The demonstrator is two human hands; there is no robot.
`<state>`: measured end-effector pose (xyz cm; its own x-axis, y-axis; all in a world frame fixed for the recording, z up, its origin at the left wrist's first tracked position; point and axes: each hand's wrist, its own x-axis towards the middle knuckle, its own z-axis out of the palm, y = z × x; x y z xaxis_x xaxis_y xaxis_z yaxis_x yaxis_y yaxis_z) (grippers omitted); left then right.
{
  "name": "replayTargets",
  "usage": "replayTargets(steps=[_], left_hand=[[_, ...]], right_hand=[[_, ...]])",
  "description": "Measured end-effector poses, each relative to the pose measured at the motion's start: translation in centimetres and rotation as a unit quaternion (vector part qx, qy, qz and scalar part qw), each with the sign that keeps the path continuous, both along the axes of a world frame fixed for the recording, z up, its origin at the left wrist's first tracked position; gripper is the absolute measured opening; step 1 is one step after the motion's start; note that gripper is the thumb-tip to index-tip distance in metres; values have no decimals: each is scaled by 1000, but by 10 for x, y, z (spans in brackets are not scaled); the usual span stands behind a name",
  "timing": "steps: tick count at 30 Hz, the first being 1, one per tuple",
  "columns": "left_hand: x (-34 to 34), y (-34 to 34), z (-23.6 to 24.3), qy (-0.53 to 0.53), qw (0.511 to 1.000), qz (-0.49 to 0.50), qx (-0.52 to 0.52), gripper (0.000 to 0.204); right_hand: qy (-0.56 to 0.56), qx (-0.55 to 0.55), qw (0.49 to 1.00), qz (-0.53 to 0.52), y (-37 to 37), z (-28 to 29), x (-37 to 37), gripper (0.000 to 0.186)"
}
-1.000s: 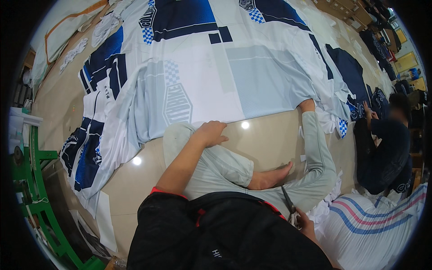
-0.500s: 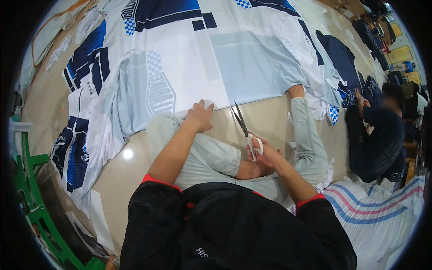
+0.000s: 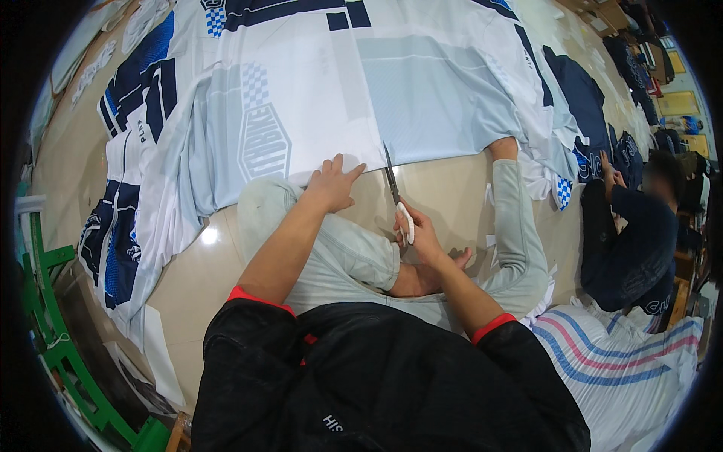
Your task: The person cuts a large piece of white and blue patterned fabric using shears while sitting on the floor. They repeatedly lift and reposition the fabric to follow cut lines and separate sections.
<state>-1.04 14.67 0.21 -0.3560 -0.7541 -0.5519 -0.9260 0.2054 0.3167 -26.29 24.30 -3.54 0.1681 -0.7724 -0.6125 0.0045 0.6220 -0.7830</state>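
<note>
While flat on the smooth printed fabric (image 3: 301, 98), left hand (image 3: 331, 184) open; right hand (image 3: 422, 235) grip closed around white-handled scissors (image 3: 398, 200).

1. The large white and pale blue printed fabric sheet (image 3: 316, 90) lies spread on the glossy beige floor (image 3: 452, 192), beyond the person's folded legs.
2. The left hand (image 3: 331, 183) rests on the sheet's near edge.
3. Just right of that hand, the white-handled metal scissors (image 3: 397, 197), gripped by the right hand (image 3: 422, 235), point at the same edge.
4. Far right of the sheet, another person (image 3: 633, 241) sits.
5. Left of the sheet stands a green metal frame (image 3: 45, 316).
</note>
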Motion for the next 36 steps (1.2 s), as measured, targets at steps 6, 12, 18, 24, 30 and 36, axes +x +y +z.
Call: replayTargets(steps=[6,12,18,24,30,36], left_hand=[[-1,-1,0,-6,1000,4,8,83],[-2,0,-1,-18,1000,2,6,79],[-2,-2,3,-24,1000,-2,11,78],[-3,-3,3,-29,999,-3,20,81],[-2,-2,0,-15,1000,8,18,80],[-2,-1,-4,-20,1000,4,-9,87]], right_hand=[[15,-11,1000,6,-1,3,3,57],[-6,-5,1000,-19,-2,3,1,64],[46,-42,998,18,1,-1,3,68],[45,-8,999,14,1,7,5,68],[56,1,998,-12,-26,13,18,69],[60,-8,998,-6,-43,9,24,75]])
